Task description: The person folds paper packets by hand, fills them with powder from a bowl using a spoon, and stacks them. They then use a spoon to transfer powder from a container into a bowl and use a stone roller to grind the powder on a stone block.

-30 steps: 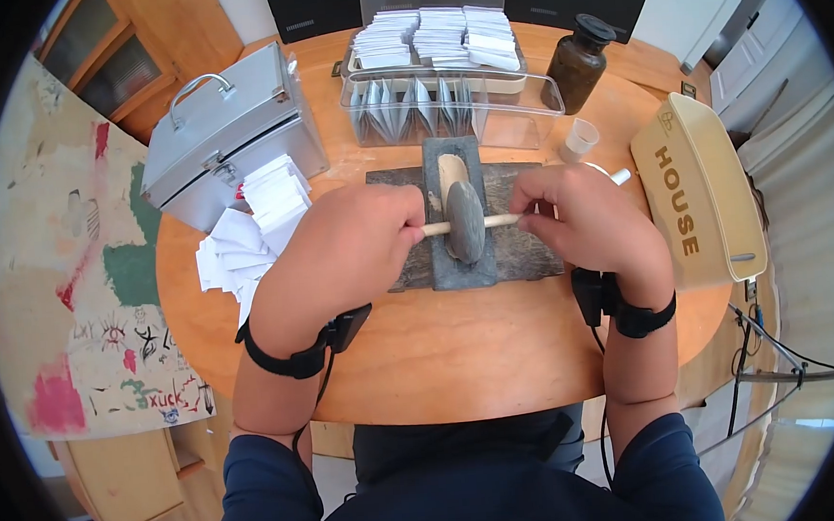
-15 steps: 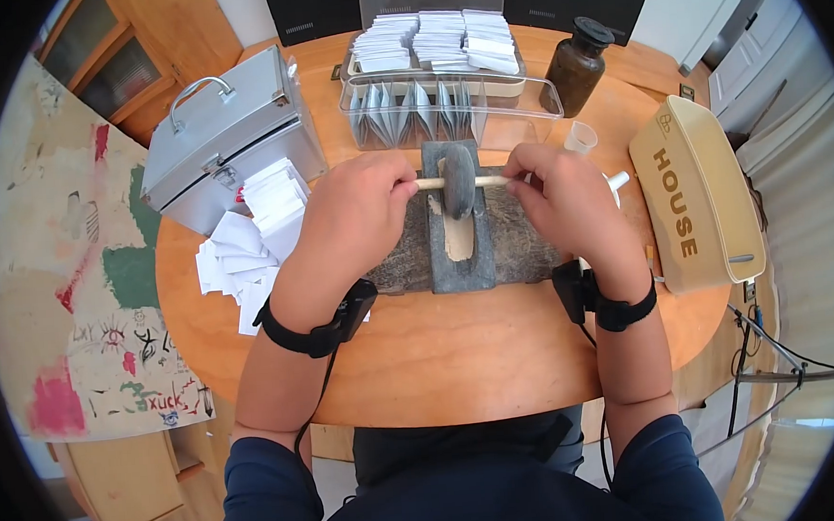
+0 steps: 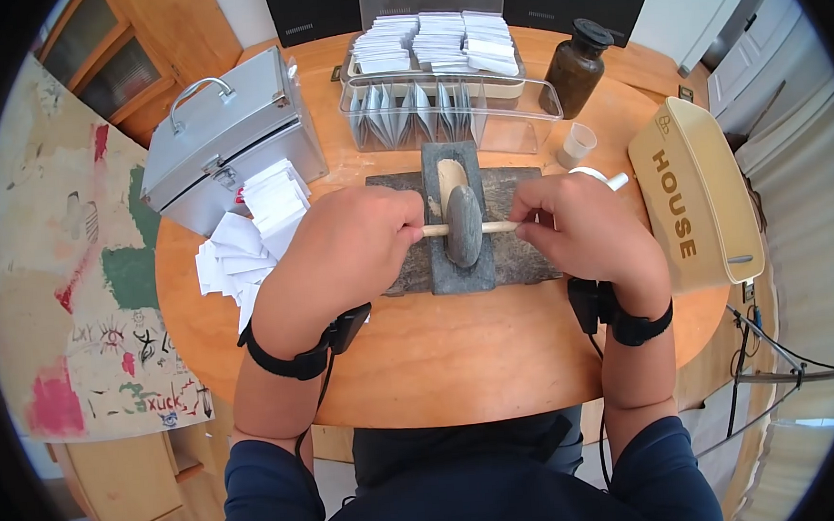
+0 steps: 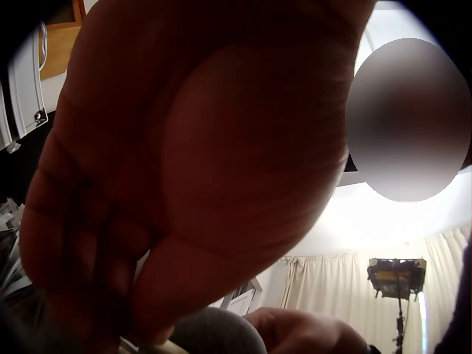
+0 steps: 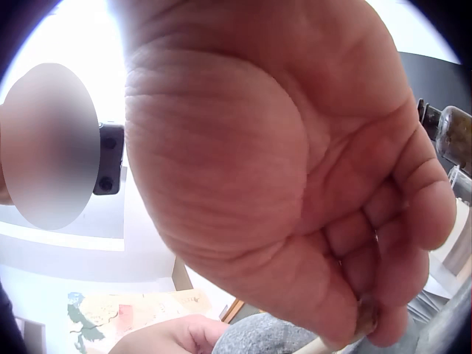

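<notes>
A grey stone grinding wheel (image 3: 464, 227) on a light wooden axle (image 3: 499, 227) stands upright in the groove of a stone grinding trough (image 3: 444, 280). Beige powder (image 3: 451, 174) lies in the groove beyond the wheel. My left hand (image 3: 349, 245) pinches the axle's left end between thumb and fingers. On the other side, my right hand (image 3: 587, 226) pinches the right end. In the right wrist view the axle tip shows between the thumb and fingers, close beside the wheel (image 5: 258, 335). The left wrist view is dark, with the wheel (image 4: 217, 332) at its lower edge.
Under the trough lies a dark weathered board (image 3: 518, 197). White paper packets (image 3: 235, 248) spill by a silver metal case (image 3: 228, 138) at left. Clear bins of packets (image 3: 524, 137), a brown jar (image 3: 574, 69) and a small cup (image 3: 578, 144) stand behind. A yellow bin (image 3: 686, 201) is at right.
Both hands moved the wheel away from the body to the trough's far end, then back toward its near part. Both keep hold of the axle throughout.
</notes>
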Demonstrator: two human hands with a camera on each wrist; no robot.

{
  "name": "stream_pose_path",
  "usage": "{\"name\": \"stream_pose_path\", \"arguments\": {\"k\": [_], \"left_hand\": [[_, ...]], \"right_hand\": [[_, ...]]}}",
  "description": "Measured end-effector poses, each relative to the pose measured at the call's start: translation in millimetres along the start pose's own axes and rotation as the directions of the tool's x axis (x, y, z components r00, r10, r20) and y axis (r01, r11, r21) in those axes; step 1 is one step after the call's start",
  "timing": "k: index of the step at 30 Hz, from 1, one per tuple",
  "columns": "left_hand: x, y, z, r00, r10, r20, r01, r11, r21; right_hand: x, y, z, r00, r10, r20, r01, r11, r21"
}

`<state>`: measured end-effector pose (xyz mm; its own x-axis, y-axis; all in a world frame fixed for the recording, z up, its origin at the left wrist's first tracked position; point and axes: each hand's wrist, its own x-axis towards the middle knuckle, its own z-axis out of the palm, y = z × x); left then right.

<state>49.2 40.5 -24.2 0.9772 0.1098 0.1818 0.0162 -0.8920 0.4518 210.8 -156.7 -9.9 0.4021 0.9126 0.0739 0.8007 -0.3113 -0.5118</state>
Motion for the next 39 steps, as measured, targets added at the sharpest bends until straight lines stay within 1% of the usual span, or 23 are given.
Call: {"name": "stream_pose_path", "arguments": {"k": [3,5,6,8,9,11,13,15,16,18,20,22,24,26,27,29,31,32,34,36,37,38,39], "left_hand": [[4.7,-1.6,6.1,0.998,-0.041,-0.050,0.042,0.999,0.018],[9.8,-8.7,16.0,0.980,-0.055,-0.192,0.059,0.998,0.019],[12.7,-12.9,20.3,0.980,-0.055,-0.193,0.059,0.998,0.019],[17.0,-19.3,26.3,0.951,-0.044,-0.307,0.058,0.998,0.036],[16.9,-18.5,26.2,0.951,-0.044,-0.305,0.058,0.998,0.036],[17.9,-15.7,25.4,0.947,-0.052,-0.317,0.063,0.998,0.026],[14.9,-13.8,22.2,0.961,-0.052,-0.271,0.060,0.998,0.022],[10.6,-8.1,16.0,0.973,-0.051,-0.226,0.056,0.998,0.019],[7.5,-2.6,11.2,0.985,-0.040,-0.167,0.043,0.999,0.012],[3.0,4.8,3.4,0.994,-0.030,-0.106,0.030,1.000,0.004],[-0.5,7.0,-1.5,1.000,0.002,-0.016,-0.002,0.999,0.033],[-1.3,5.3,-1.3,1.000,-0.028,-0.004,0.028,0.999,0.022],[0.7,2.1,2.0,0.999,-0.050,0.020,0.050,0.999,0.012],[8.0,-6.8,11.7,0.990,-0.085,-0.114,0.085,0.996,-0.007],[11.2,-9.8,15.4,0.992,-0.067,-0.102,0.068,0.998,-0.001],[14.6,-12.9,21.0,0.971,-0.060,-0.232,0.065,0.998,0.012],[17.0,-11.5,21.3,0.970,-0.080,-0.230,0.078,0.997,-0.018],[17.3,-10.9,21.1,0.965,-0.115,-0.238,0.106,0.993,-0.050],[16.5,-10.7,18.7,0.973,-0.091,-0.212,0.086,0.996,-0.034],[14.3,-7.3,14.1,0.978,-0.072,-0.194,0.070,0.997,-0.018],[12.0,-3.2,9.7,0.989,-0.075,-0.129,0.073,0.997,-0.023],[9.7,0.7,5.6,0.995,-0.079,-0.065,0.077,0.997,-0.029],[7.2,4.2,2.1,0.995,-0.077,-0.063,0.076,0.997,-0.026]], "right_hand": [[4.8,4.5,6.3,0.999,0.027,-0.031,-0.029,0.999,-0.044],[7.9,6.8,9.9,0.996,0.025,-0.084,-0.028,0.999,-0.036],[9.8,7.7,11.8,0.991,0.022,-0.134,-0.026,0.999,-0.028],[14.4,11.3,16.8,0.981,0.008,-0.193,-0.013,1.000,-0.026],[15.1,11.9,18.3,0.968,-0.005,-0.251,-0.002,1.000,-0.025],[14.4,11.1,18.1,0.971,0.012,-0.237,-0.018,1.000,-0.023],[12.1,10.4,17.0,0.974,0.029,-0.223,-0.035,0.999,-0.020],[7.9,9.6,13.4,0.993,0.034,-0.116,-0.043,0.996,-0.072],[6.0,10.3,11.1,0.992,0.035,-0.117,-0.044,0.996,-0.072],[2.6,10.4,6.2,1.000,-0.012,-0.010,0.012,1.000,-0.020],[0.0,2.3,-2.2,1.000,-0.005,0.018,0.005,1.000,0.010],[-0.6,-0.2,-2.2,0.999,0.005,0.047,-0.007,0.999,0.044],[0.7,2.2,3.4,0.998,-0.046,-0.044,0.044,0.999,-0.031],[6.4,10.9,13.6,0.992,-0.046,-0.120,0.040,0.998,-0.058],[10.0,15.6,17.3,0.980,-0.062,-0.187,0.045,0.994,-0.095],[14.6,20.6,23.2,0.968,-0.044,-0.246,0.028,0.997,-0.065],[16.0,22.2,24.9,0.954,-0.029,-0.297,0.020,0.999,-0.035],[15.9,22.3,25.2,0.956,-0.034,-0.292,0.022,0.999,-0.045],[13.5,21.5,24.9,0.956,-0.035,-0.291,0.021,0.999,-0.050],[11.6,19.0,21.1,0.979,-0.033,-0.200,0.021,0.998,-0.065],[10.1,17.8,18.8,0.979,-0.032,-0.204,0.020,0.998,-0.062],[7.8,16.4,16.4,0.991,-0.019,-0.136,0.008,0.997,-0.079],[5.6,14.9,13.8,0.998,-0.005,-0.067,-0.001,0.995,-0.097]]}}
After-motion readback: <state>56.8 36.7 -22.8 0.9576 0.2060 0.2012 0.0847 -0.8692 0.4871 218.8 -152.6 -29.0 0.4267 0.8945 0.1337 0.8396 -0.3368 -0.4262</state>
